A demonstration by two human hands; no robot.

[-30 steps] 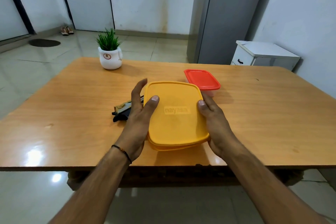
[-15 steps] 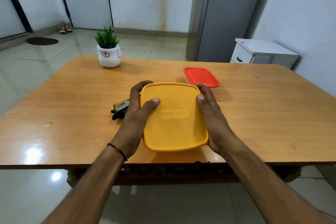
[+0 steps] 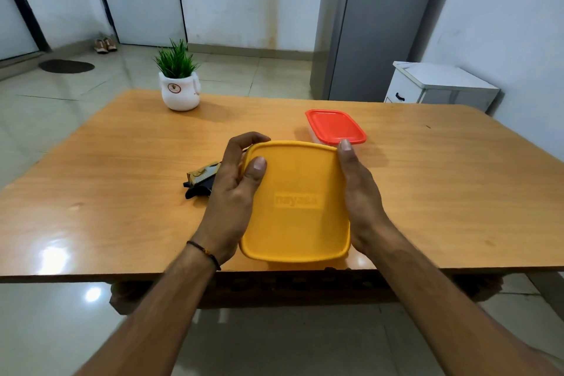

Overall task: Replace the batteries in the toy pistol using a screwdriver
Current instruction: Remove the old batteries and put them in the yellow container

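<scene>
A yellow lidded plastic box (image 3: 297, 201) rests near the front edge of the wooden table (image 3: 442, 192). My left hand (image 3: 235, 192) clasps its left side, fingers curled over the far left corner and thumb on the lid. My right hand (image 3: 358, 192) presses against its right side with the thumb at the far right corner. Left of my left hand lies the black and gold toy pistol (image 3: 201, 178), mostly hidden behind that hand. No screwdriver or batteries are visible.
A smaller box with a red lid (image 3: 335, 126) stands just behind the yellow one. A potted plant in a white pot (image 3: 180, 82) sits at the table's far left. A grey fridge and a white cabinet stand beyond the table.
My fingers have shifted along the yellow box toward its far corners, and the box has settled flat on the table. The pistol has stayed put.
</scene>
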